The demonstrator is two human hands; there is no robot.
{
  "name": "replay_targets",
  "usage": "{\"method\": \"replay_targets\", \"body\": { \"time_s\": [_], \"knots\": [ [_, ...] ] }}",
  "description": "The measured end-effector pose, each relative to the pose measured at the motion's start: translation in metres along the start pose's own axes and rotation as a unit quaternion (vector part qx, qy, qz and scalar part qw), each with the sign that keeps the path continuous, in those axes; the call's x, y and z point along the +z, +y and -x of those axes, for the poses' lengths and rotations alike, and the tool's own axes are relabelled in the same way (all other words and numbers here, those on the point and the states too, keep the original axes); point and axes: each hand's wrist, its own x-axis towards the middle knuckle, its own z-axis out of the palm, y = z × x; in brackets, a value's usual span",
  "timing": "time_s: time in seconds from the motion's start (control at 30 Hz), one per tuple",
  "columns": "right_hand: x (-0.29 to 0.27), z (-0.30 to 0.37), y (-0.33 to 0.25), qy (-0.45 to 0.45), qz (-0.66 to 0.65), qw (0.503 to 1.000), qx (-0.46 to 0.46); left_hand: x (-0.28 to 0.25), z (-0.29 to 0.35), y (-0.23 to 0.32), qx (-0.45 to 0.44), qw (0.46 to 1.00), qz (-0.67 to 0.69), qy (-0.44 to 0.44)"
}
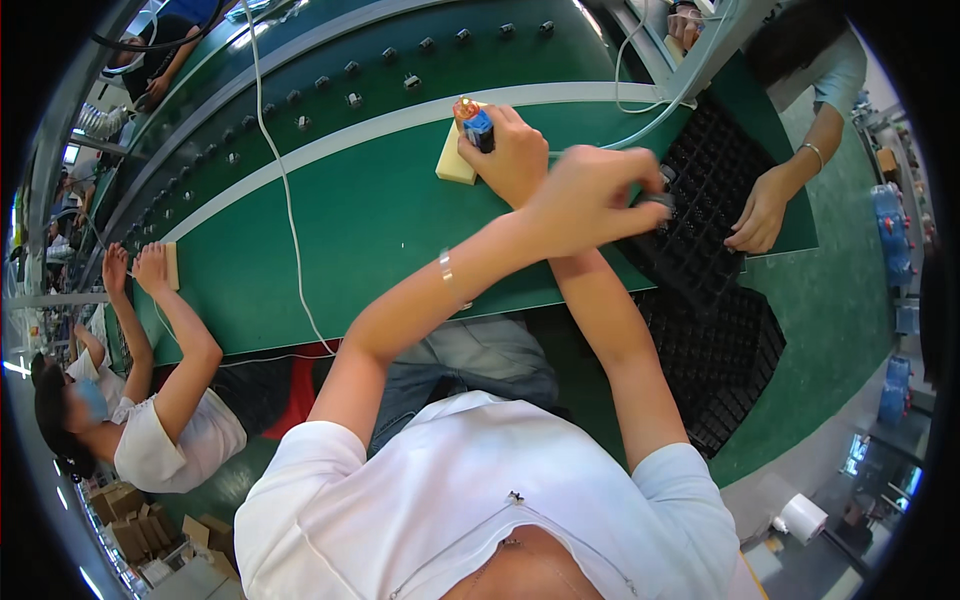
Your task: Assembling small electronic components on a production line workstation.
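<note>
My forearms cross over the green table. My left hand [595, 200], slightly blurred, reaches over to the right, its thumb and fingers pinched on a small dark grey part [657, 203] at the edge of a black pocketed tray [715, 165]. Beyond the crossing, my right hand [512, 155] is closed round a small blue-and-black part with a copper-orange top [475, 124]. That part is at a pale yellow block [455, 165] on the table; whether it touches the block I cannot tell.
Another person's hand [762, 210] touches the tray's right side. More black trays [725, 370] sit below the table edge. Several small parts line the dark green conveyor [350, 85] behind. A white cable [285, 190] crosses the table; a co-worker's hands [150, 268] are at the left.
</note>
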Motion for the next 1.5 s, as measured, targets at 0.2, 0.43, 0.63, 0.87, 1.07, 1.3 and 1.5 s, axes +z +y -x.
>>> {"method": "replay_targets", "body": {
  "time_s": [0.2,0.43,0.63,0.87,1.07,1.3,1.5],
  "knots": [
    [0.002,-0.004,0.013,0.011,-0.081,0.997,-0.019,-0.09,0.063,-0.059,-0.102,0.922,0.071,0.366],
    [-0.005,-0.018,0.028,0.029,-0.107,0.991,0.075,-0.13,0.111,-0.136,-0.215,0.826,0.247,0.459],
    [-0.003,-0.003,0.01,0.003,-0.016,0.999,-0.052,-0.125,0.114,-0.141,-0.241,0.818,0.278,0.443],
    [-0.004,-0.001,0.008,0.01,0.009,0.999,-0.042,-0.12,0.111,-0.141,-0.245,0.819,0.283,0.435],
    [0.002,-0.001,0.011,0.008,0.016,0.999,-0.044,-0.113,0.11,-0.138,-0.26,0.823,0.28,0.421],
    [0.01,-0.005,0.013,0.023,0.014,0.999,-0.04,-0.11,0.11,-0.139,-0.262,0.828,0.278,0.41],
    [0.009,-0.006,0.012,-0.008,0.066,0.997,-0.031,-0.11,0.112,-0.14,-0.262,0.827,0.274,0.416]
  ]
}}
